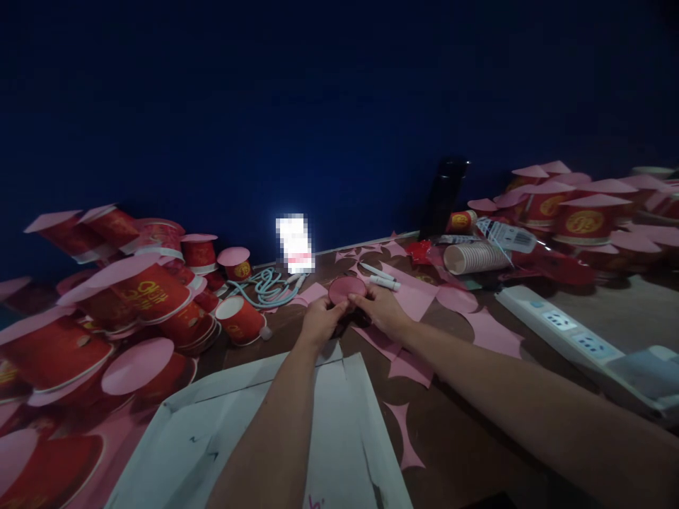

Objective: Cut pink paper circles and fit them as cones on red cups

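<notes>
Both my hands meet near the middle of a dark wooden table (467, 424). My left hand (321, 319) and my right hand (379, 309) pinch a red paper cup with a pink paper circle (347, 288) lying over its mouth. The fingers of both hands are closed on the cup's rim from either side. The cup's body is mostly hidden behind my hands. Pink paper offcuts (411, 300) lie under and around my hands.
Heaps of pink-capped red cups (143, 293) lie at left and back right (583, 219). A stack of plain cups (472, 257), pens (382, 281), a coiled cable (268, 288), a glowing phone (295, 244), a dark bottle (443, 194), a white power strip (562, 325) and white cardboard (249, 431).
</notes>
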`<state>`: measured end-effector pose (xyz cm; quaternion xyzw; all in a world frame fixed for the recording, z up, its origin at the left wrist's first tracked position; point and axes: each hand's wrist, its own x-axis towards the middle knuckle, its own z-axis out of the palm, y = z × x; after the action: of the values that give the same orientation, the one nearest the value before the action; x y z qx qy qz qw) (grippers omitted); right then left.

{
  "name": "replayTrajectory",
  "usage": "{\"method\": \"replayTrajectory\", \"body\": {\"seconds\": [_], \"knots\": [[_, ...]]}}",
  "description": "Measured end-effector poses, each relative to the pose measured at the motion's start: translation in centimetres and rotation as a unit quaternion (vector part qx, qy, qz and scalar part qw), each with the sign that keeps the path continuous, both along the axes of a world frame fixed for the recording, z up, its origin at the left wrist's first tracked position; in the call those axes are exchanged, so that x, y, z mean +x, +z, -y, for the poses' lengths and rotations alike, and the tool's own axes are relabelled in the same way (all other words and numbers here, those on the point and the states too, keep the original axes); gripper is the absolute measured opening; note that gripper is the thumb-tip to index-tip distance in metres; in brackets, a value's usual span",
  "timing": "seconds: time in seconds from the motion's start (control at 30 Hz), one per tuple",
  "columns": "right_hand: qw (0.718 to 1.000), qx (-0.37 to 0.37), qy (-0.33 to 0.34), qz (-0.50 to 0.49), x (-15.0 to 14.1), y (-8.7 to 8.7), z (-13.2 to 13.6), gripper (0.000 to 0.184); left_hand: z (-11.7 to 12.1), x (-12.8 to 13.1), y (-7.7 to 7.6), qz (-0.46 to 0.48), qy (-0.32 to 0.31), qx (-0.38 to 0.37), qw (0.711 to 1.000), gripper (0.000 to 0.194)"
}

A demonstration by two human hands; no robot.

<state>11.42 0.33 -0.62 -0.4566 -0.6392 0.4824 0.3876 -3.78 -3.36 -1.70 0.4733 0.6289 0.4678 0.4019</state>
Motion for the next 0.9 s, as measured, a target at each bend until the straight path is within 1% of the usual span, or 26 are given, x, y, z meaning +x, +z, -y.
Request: {"method": "replayTrajectory", "body": {"seconds": [0.13, 0.27, 0.4, 0.47, 0.57, 0.7, 0.77, 0.83, 0.9], "knots": [[1.0, 0.017, 0.016, 0.009, 0.0, -0.6, -0.3, 0.027, 0.2, 0.0, 0.2, -0.004, 0.002, 0.004, 1.0, 0.037], [0.997, 0.05, 0.048, -0.02, -0.2, -1.1, -0.3, 0.027, 0.2, 0.1, 0.5, -0.013, 0.036, 0.008, 0.999, 0.028], [0.998, 0.055, 0.025, -0.027, -0.5, -1.1, -0.1, 0.042, -0.3, 0.1, 0.5, 0.074, 0.092, 0.004, 0.993, 0.023], [0.998, 0.058, 0.009, -0.02, -0.5, -1.0, 0.0, 0.047, -0.5, 0.2, 0.5, 0.11, 0.108, 0.018, 0.988, 0.024], [0.998, 0.059, -0.001, -0.014, -0.5, -1.1, 0.0, 0.05, -0.7, 0.2, 0.5, 0.141, 0.106, 0.044, 0.983, 0.034], [0.998, 0.062, 0.005, -0.011, -0.5, -1.3, -0.2, 0.051, -0.9, 0.2, 0.1, 0.156, 0.127, 0.034, 0.979, 0.061], [0.997, 0.07, 0.009, -0.009, -0.4, -1.4, -0.2, 0.049, -1.0, 0.2, -0.3, 0.159, 0.142, 0.026, 0.977, 0.07], [0.997, 0.076, 0.01, -0.006, -0.4, -1.4, -0.2, 0.048, -1.1, 0.2, -0.5, 0.164, 0.144, 0.023, 0.976, 0.073], [0.997, 0.079, 0.009, -0.002, -0.4, -1.4, -0.2, 0.048, -1.1, 0.3, -0.5, 0.164, 0.139, 0.026, 0.976, 0.073]]}}
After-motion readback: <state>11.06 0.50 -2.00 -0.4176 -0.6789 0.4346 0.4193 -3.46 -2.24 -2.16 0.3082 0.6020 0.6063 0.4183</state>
